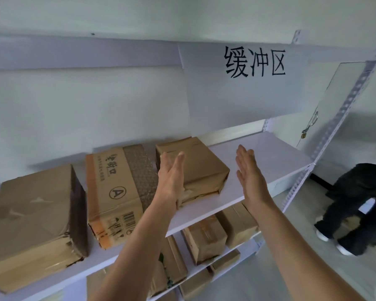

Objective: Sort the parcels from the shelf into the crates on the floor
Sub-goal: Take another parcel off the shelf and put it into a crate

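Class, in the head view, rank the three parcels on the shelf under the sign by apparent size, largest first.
1. Plain left box, though nearest the camera.
2. Box marked A.
3. Taped right parcel.

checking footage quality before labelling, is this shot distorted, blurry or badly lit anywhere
Head view: wide-angle bend, the shelf edge and right post curve; head view: light is even and soft, no glare, faint shadows behind the middle box; head view: slightly soft overall, that box's small print smears, the sign reads clearly.
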{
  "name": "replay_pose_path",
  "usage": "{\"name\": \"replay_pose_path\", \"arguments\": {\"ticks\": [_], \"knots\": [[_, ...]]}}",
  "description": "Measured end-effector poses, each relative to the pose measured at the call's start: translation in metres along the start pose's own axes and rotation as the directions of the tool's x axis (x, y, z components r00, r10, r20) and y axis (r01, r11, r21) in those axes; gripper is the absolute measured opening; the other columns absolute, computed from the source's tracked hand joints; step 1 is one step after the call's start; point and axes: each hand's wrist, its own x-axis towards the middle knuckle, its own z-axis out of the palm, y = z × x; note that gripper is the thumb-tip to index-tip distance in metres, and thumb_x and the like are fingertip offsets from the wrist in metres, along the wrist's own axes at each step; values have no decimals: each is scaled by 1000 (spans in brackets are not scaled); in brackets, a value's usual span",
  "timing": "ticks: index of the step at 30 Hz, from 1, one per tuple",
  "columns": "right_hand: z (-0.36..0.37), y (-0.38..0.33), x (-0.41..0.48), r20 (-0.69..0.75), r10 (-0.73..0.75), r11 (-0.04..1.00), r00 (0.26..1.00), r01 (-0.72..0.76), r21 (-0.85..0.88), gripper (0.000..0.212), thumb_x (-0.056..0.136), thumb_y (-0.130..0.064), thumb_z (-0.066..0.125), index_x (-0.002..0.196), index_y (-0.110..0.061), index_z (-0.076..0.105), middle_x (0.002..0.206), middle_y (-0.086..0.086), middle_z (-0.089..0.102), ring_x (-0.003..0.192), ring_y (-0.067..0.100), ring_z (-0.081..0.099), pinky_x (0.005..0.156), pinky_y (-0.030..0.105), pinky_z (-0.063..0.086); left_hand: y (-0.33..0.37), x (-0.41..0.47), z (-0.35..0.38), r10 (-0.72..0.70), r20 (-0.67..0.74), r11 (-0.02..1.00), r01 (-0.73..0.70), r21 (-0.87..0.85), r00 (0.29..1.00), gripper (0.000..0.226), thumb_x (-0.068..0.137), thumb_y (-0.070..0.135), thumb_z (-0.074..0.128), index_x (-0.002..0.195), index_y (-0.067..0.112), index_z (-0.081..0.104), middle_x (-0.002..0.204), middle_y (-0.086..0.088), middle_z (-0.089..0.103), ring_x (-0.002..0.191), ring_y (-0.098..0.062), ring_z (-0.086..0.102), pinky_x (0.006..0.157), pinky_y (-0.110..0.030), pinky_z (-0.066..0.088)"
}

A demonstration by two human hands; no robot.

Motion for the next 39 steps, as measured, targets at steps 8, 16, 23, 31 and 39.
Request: {"name": "replay_pose_path", "arguments": {"ticks": [8,16,23,31,39], "knots": [[-5,15,83,145,138,989,980,-128,-75,76,105,-71,24,167,-27,26,174,-4,28,159,14,29,131,42,23,2,35,13,-138,-90,989,142,45,986,83,110,56,45,174,22,5,183,1,1,167,-30,9,131,-51,15],[-4,35,144,348,386,913,854,-298,-279,86,96,-85,26,149,-26,60,140,-3,69,134,19,60,103,42,49,-2,53,24,-260,-209,966,257,-41,943,81,107,69,42,171,21,28,177,-9,28,164,-31,25,134,-51,19],[-18,28,143,451,275,960,849,-213,-185,64,98,-81,30,103,-39,78,101,-19,81,102,4,73,89,33,52,-8,39,39,-127,-280,991,111,-74,951,70,103,78,33,148,34,64,154,9,63,147,-10,52,127,-45,32],[-39,36,135,473,55,987,879,-119,106,63,98,-78,31,106,-41,81,128,-15,76,136,9,60,128,53,28,-20,24,52,-6,-332,980,-61,-191,943,80,106,75,32,165,21,40,156,10,54,145,-11,47,129,-49,20],[-61,59,116,510,100,989,854,-141,42,75,92,-77,26,155,-41,42,132,-32,57,140,3,46,129,42,25,-51,4,68,-2,-288,987,-45,-156,958,76,85,94,30,147,55,52,136,35,58,145,0,42,126,-48,19]]}}
